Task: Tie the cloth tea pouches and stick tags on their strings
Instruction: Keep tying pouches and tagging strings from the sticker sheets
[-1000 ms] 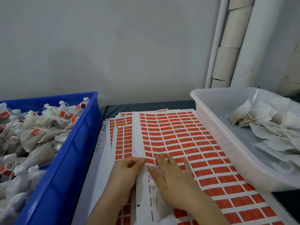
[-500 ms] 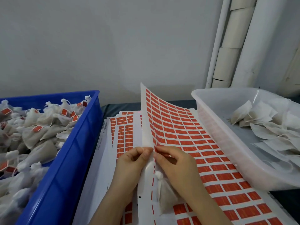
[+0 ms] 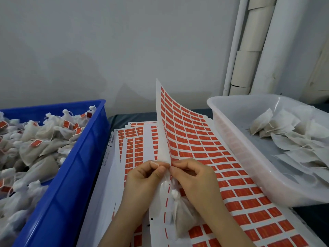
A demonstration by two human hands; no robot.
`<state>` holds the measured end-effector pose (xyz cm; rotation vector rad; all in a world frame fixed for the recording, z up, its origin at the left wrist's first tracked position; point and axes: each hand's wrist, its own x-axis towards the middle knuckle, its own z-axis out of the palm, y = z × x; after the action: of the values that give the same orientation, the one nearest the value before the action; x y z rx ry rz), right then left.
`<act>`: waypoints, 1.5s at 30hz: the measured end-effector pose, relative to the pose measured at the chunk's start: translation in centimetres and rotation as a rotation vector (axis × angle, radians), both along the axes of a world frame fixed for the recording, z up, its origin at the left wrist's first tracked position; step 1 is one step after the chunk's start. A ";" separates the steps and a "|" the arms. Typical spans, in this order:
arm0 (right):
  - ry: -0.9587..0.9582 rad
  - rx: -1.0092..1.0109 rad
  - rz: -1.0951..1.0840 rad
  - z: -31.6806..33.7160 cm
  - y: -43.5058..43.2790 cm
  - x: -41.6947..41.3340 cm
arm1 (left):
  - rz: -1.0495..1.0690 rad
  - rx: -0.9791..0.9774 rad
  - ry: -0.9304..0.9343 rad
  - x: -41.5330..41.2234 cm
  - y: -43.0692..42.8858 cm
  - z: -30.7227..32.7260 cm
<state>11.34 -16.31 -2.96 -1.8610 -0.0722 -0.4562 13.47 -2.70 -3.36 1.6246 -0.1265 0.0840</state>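
A sheet of orange-red tag stickers (image 3: 188, 138) lies on a stack of similar sheets, its left edge curled up off the stack. My left hand (image 3: 142, 180) pinches that raised edge between thumb and fingers. My right hand (image 3: 192, 180) pinches at the same edge, where a red tag meets the backing. A tied white cloth tea pouch (image 3: 181, 216) lies under my right palm on the sheet, its knotted neck pointing up toward my fingers. Its string is hidden.
A blue crate (image 3: 74, 175) at the left holds several tied pouches with red tags. A translucent white tub (image 3: 236, 148) at the right holds flat untied pouches. More sticker sheets (image 3: 133, 139) lie beneath. White pipes (image 3: 249, 41) stand at the back right wall.
The sticker sheet lay flat a second ago with my right hand spread on it. Both hands have since lifted and curled its left edge upward, and now pinch it.
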 end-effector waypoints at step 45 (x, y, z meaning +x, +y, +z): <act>0.188 -0.022 -0.277 -1.8 -1.8 1.8 | 0.205 0.222 0.174 1.0 0.3 -1.2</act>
<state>13.17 -18.09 -4.72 -1.9354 0.3121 -0.4685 14.51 -2.39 -4.54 1.8549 0.1713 0.0880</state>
